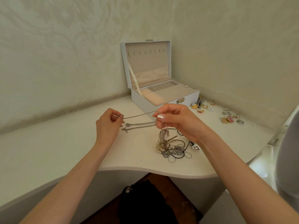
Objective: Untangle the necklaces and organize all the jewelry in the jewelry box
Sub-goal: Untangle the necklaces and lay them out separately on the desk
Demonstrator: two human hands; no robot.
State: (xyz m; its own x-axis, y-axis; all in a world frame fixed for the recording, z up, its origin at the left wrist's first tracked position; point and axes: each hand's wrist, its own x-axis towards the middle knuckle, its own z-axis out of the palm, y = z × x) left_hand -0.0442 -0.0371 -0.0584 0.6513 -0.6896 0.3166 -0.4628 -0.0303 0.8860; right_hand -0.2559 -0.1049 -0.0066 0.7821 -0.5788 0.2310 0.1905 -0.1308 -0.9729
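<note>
Over the middle of the white tabletop (64,151), both hands are raised side by side.

- The left hand (107,125) has its fingers (115,114) curled, pinching one end of a thin silver chain (139,115).
- The right hand (179,122) pinches the same chain farther along, thumb against forefinger. The strand between the two hands runs almost straight.
- Two lower strands double back toward the left hand and end in small clasp pieces. Cannot tell whether they touch the surface.
- A tangle of necklaces (174,148) lies directly beneath the right hand: dark cord, silver links and a pale beaded piece that rises toward the right fingers.
- A silver heart pendant (196,147) lies at the tangle's right edge.
- The jewelry box (189,96) stands behind the hands in the wall corner, its lid (145,62) upright.
- Loose earrings and rings (202,106) are scattered on the tabletop right of the box.
</note>
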